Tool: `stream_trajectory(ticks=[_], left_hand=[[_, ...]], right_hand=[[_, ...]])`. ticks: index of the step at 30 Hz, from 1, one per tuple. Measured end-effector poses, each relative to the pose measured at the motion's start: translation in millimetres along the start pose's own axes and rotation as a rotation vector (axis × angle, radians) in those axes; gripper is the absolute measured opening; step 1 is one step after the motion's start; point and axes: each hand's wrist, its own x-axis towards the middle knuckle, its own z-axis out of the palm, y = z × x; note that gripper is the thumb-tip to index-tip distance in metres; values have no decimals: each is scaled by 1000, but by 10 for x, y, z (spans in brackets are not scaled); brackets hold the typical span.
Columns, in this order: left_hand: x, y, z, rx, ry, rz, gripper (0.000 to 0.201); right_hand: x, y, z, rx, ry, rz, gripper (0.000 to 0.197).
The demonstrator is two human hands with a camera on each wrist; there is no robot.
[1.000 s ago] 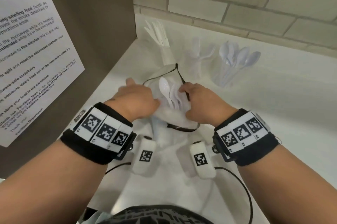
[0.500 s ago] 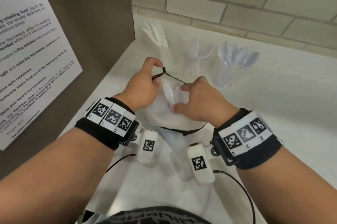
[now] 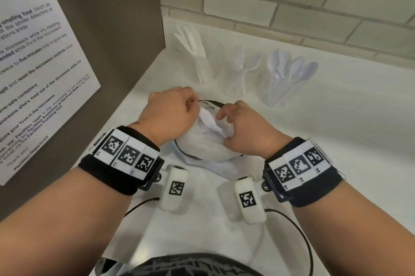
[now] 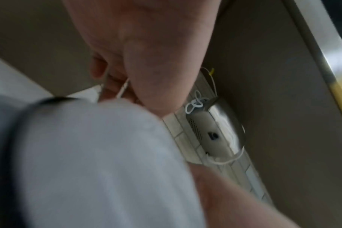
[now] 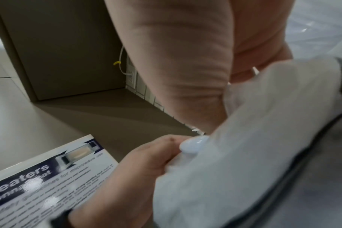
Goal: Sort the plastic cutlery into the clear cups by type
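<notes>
A white bag [image 3: 202, 147] with a black cord rim lies on the white counter [image 3: 314, 141], and white plastic spoons [image 3: 210, 121] show in its mouth. My left hand [image 3: 170, 112] pinches the cord at the bag's far left rim. My right hand [image 3: 242, 127] grips the bag's right side with curled fingers and thumb, over the spoon handles. Behind the bag stand three clear cups: knives [image 3: 203, 71], forks [image 3: 238, 76] and spoons [image 3: 278, 87]. In the right wrist view a spoon bowl [image 5: 194, 145] lies beside my left hand's fingertips.
A brown panel with a printed notice [image 3: 40, 73] stands close on the left. A brick wall [image 3: 292, 6] runs along the back of the counter. Cables from the wrist cameras trail near the front edge.
My left hand has come down from lifting the cord loop and now pinches it low at the rim. My right hand stays on the bag's right side.
</notes>
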Motion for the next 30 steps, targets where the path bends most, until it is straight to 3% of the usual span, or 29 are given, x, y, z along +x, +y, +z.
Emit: stream_trajectory(ticks=[2,4,7,10,14,16,19,21,25,28,30], left_hand=[[-3,-11,-10,126,-202,-76,36],[3,-40,-18,215,-272,-85,38],[-28,-19,-58,5,-198,-53,24],[-39,2,-75,-253,-83,-46,25],[-90,-73,-25,-101,-258,-153,51],[-77,-68,-6,-43,-300,-173,47],[-68,-14,-15,-35,-188,-164,31],[-91,-3,-7,-11,-213,-162,46],[-205,1,-8,109,-413,-217,79],[-209,3,4,147,-459,-250,69],[-216,-2,24,81,-414,-250,63]], right_hand=[[-14,-8,23,-89,9,-16,47],[-36,-16,26,-128,-13,-18,54],[-57,-4,-62,-155,-57,-19,65],[-48,49,-151,-161,-8,0,59],[-22,52,-100,-204,-8,-22,48],[-6,12,-60,-284,20,-45,49],[10,-98,-34,-340,138,-130,45],[32,-134,10,-289,74,-102,47],[58,-93,62,-359,-79,62,61],[37,-147,63,-434,-18,-18,38],[32,-192,109,-461,-21,-76,30]])
